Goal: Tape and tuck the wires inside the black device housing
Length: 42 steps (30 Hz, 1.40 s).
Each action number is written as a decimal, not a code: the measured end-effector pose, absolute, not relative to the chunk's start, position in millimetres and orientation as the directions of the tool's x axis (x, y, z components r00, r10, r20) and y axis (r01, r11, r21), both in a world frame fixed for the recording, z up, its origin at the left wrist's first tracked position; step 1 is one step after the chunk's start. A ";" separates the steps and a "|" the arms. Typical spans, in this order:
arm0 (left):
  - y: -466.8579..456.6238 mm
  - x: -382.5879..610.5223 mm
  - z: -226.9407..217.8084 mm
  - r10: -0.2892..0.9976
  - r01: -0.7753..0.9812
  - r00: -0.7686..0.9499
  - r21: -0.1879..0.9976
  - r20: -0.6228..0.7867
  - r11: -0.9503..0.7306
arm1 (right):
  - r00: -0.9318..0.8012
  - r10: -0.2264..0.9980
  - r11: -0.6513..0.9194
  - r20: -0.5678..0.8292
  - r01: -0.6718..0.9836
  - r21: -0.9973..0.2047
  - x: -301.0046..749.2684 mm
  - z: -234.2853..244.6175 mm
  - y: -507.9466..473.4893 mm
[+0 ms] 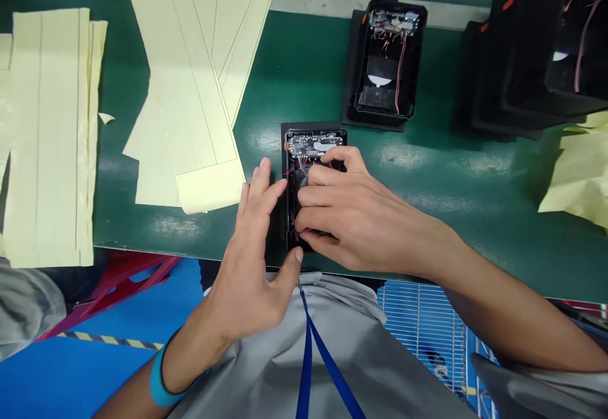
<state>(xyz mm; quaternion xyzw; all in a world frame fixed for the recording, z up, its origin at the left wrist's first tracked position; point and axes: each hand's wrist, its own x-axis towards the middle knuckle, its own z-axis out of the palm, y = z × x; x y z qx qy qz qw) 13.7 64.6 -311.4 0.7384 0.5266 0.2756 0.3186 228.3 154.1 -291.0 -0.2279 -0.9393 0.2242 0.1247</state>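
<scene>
A black rectangular device housing [291,216] lies open on a dark pad on the green workbench, directly in front of me. A circuit board [306,143] sits at its far end, with thin red wires [300,167] running down from it. My right hand [351,216] covers most of the housing, with its fingers curled over the interior and its thumb near the board. My left hand [251,242] rests beside the housing's left side, fingers spread, its thumb tip at the near corner. The housing's lower interior is hidden.
Pale yellow sheets [190,90] and a second pile [47,134] lie to the left. Another open housing [382,58] sits ahead, with dark housings [513,58] stacked at right beside crumpled yellow sheet [577,178]. The workbench's near edge [142,248] runs just beyond my grey shirt.
</scene>
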 end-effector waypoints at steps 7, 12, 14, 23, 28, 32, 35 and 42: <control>60.2 13.9 -312.6 0.959 0.573 0.261 0.782 0.108 -0.244 | -0.859 0.497 0.773 0.124 0.373 -0.514 229.0 -289.9 154.2; 59.8 12.2 -313.5 0.959 0.579 0.262 0.776 0.112 -0.249 | -0.861 0.493 0.769 0.123 0.366 -0.524 229.2 -290.6 154.5; 60.3 12.3 -313.3 0.955 0.581 0.272 0.770 0.121 -0.263 | -0.861 0.494 0.771 0.123 0.368 -0.520 228.4 -290.1 154.3; 56.4 8.5 -312.7 0.925 0.620 0.297 0.689 0.236 -0.375 | -0.851 0.510 0.750 0.122 0.372 -0.547 227.7 -288.4 153.7; 50.7 5.2 -315.3 0.905 0.642 0.345 0.641 0.248 -0.421 | -0.838 0.532 0.749 0.125 0.396 -0.531 227.1 -290.5 154.5; 52.5 2.2 -310.4 0.917 0.612 0.329 0.689 0.225 -0.389 | -0.829 0.534 0.751 0.165 0.376 -0.543 231.6 -286.8 157.9; 61.7 0.5 -303.6 0.931 0.604 0.303 0.715 0.203 -0.353 | -0.824 0.537 0.755 0.180 0.375 -0.537 239.6 -281.4 161.3; 92.0 9.2 -297.9 0.871 0.699 0.455 0.533 0.184 -0.477 | -0.781 0.561 0.753 0.274 0.344 -0.560 248.6 -285.5 161.0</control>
